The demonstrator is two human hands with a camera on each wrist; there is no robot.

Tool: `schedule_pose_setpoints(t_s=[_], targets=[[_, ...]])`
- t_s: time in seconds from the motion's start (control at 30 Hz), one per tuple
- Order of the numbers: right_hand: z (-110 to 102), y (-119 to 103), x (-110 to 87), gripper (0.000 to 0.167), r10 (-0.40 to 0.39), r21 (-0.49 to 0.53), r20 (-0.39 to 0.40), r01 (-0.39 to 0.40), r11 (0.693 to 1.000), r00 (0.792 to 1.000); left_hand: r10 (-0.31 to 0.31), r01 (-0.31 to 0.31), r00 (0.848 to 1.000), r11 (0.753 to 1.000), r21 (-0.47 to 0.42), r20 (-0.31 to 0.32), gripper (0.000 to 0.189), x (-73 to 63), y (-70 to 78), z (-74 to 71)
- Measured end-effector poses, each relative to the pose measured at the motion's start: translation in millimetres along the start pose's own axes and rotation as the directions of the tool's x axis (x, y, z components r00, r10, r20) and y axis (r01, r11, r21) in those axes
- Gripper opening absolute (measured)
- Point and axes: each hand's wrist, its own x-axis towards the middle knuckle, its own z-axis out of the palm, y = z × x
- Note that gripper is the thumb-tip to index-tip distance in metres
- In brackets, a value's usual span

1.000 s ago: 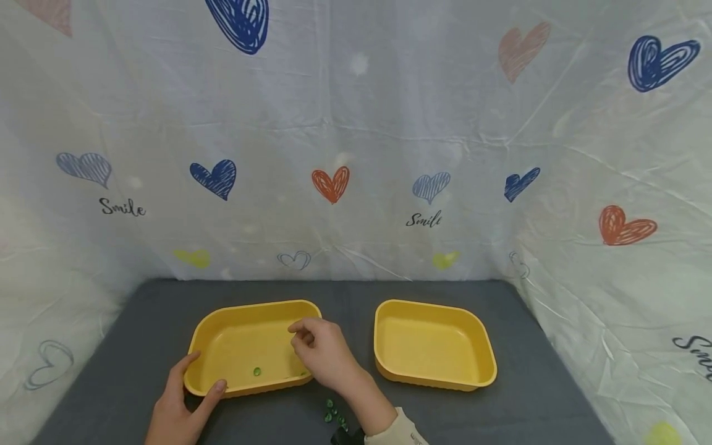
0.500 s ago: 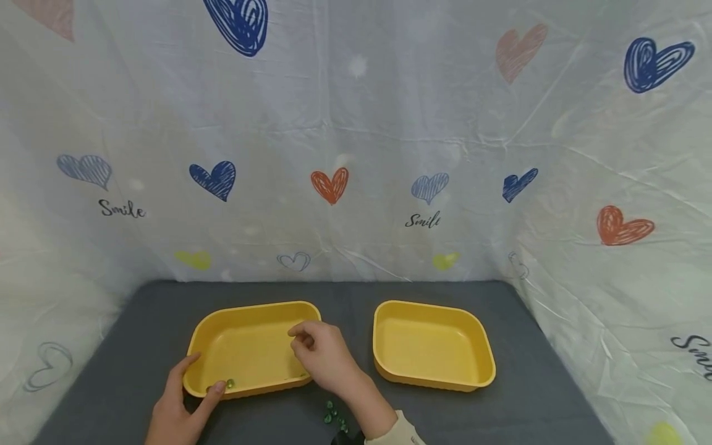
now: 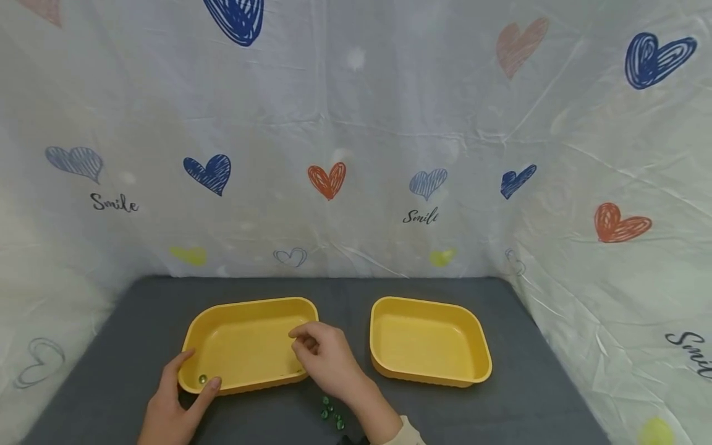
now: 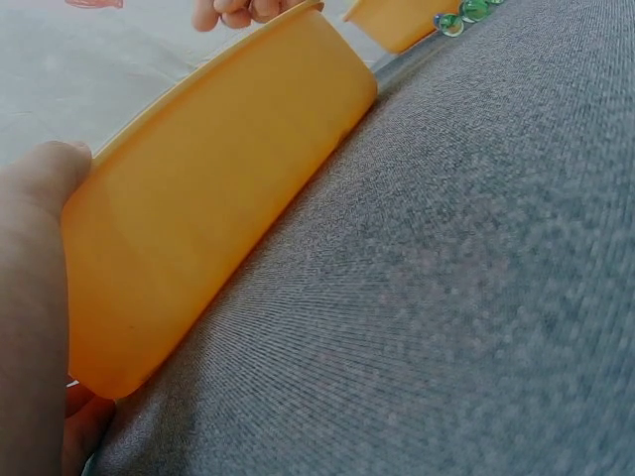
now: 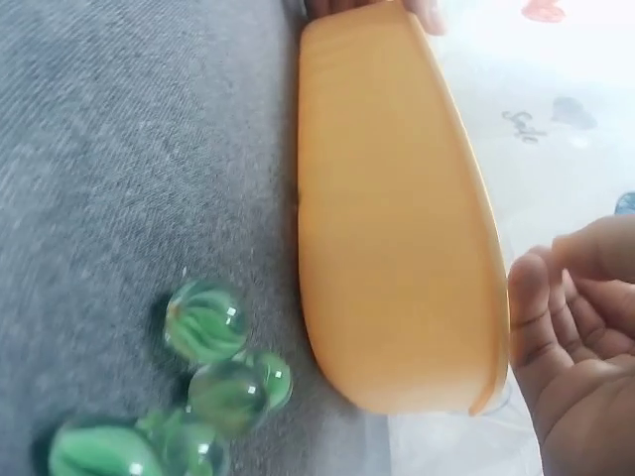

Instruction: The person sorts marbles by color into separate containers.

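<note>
In the head view, the left hand (image 3: 172,405) is clamped on the near left corner of the left yellow tray (image 3: 250,346), the thumb on the near rim and a finger on the left rim. One green marble (image 3: 203,379) lies inside the tray, close to this corner. The right hand (image 3: 328,361) hangs over the tray's right end; its fingers are loosely bent, the tips of thumb and index stand slightly apart, and I see nothing between them. On the dark grey counter (image 3: 445,414), in front of the tray, lies a small group of loose green marbles (image 3: 325,413). The right yellow tray (image 3: 427,343) stands apart, on the other side of the right hand. I judge that the step in hand is the letting go of a marble into the left tray, while the left hand keeps it steady.

In the left wrist view, the left thumb rests at the rim and fingertips appear around the lower end of the tray, so the grip seems firm. The loose marbles show at the upper edge.

In the right wrist view, the loose marbles lie just beside the tray's wall, some apparently touching. The next move, in my judgement, calls for lowering the right hand to them and a light pinch, because smooth glass may roll away.
</note>
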Motion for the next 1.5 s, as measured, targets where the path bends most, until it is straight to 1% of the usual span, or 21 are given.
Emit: schedule_pose_setpoints(t_s=[0.13, 0.27, 0.33, 0.47, 0.53, 0.57, 0.6, 0.73, 0.83, 0.9, 1.03, 1.13, 1.23, 1.37, 1.5], targets=[[-4, 1, -6.3, 0.017, -0.049, 0.026, 0.007, 0.049, 0.998, 0.999, 0.009, -0.009, 1.0, 1.0, 0.007, -0.004, 0.097, 0.2, -0.2, -1.1], [-12, 2, -16.6, 0.017, -0.073, 0.06, 0.039, 0.071, 0.996, 0.997, 0.012, -0.012, 1.0, 1.0, 0.005, 0.008, 0.098, 1.1, -0.2, -0.6], [-16, 2, -23.2, 0.016, -0.1, 0.085, 0.056, 0.095, 0.992, 0.993, 0.009, -0.009, 1.0, 1.0, -0.001, 0.015, 0.098, 1.1, -0.2, -0.1], [-22, 8, -35.4, 0.013, -0.202, 0.125, 0.085, 0.191, 0.974, 0.976, 0.007, -0.007, 1.0, 1.0, -0.005, 0.009, 0.097, 0.0, 0.1, 0.1], [-24, 11, -40.3, 0.012, -0.236, 0.141, 0.107, 0.22, 0.965, 0.966, 0.004, -0.004, 1.0, 1.0, -0.008, 0.007, 0.097, -0.6, 0.3, -0.9], [-25, 12, -42.6, 0.012, -0.238, 0.144, 0.119, 0.221, 0.965, 0.964, 0.0, 0.001, 1.0, 1.0, -0.012, 0.011, 0.098, -0.9, 0.3, -1.8], [-26, 13, -44.8, 0.013, -0.233, 0.144, 0.133, 0.214, 0.966, 0.963, -0.003, 0.004, 1.0, 1.0, -0.014, 0.014, 0.099, -0.9, 0.3, -2.6], [-30, 21, -52.7, 0.017, -0.172, 0.127, 0.176, 0.151, 0.98, 0.969, -0.015, 0.015, 0.999, 1.0, -0.018, 0.033, 0.1, -0.3, -0.2, -5.5], [-33, 29, -57.4, 0.015, -0.109, 0.096, 0.196, 0.091, 0.991, 0.975, -0.019, 0.02, 0.999, 1.0, -0.013, 0.048, 0.102, 0.8, -0.6, -5.6], [-35, 35, -59.2, 0.014, -0.078, 0.069, 0.209, 0.065, 0.996, 0.975, -0.026, 0.027, 0.998, 0.999, -0.016, 0.058, 0.104, 1.5, -0.7, -4.7], [-38, 44, -60.4, 0.012, -0.035, 0.018, 0.241, 0.031, 0.999, 0.97, -0.025, 0.026, 0.999, 0.999, -0.024, 0.045, 0.104, 1.8, -0.7, -1.5], [-39, 48, -60.0, 0.013, -0.017, -0.003, 0.268, 0.018, 1.0, 0.963, -0.009, 0.01, 1.0, 0.999, -0.032, 0.026, 0.102, 1.4, -0.5, 0.4], [-40, 51, -59.3, 0.014, -0.012, -0.021, 0.294, 0.019, 1.0, 0.956, -0.007, 0.008, 1.0, 0.999, -0.038, 0.029, 0.102, 1.8, -0.2, 0.4], [-40, 54, -58.2, 0.018, -0.025, -0.06, 0.335, 0.048, 0.997, 0.942, -0.02, 0.021, 0.999, 0.999, -0.04, 0.043, 0.103, 2.1, 0.0, -1.0], [-41, 56, -57.7, 0.028, -0.041, -0.094, 0.374, 0.082, 0.992, 0.927, -0.027, 0.029, 0.998, 0.999, -0.044, 0.056, 0.104, 1.6, -0.4, -2.7]])
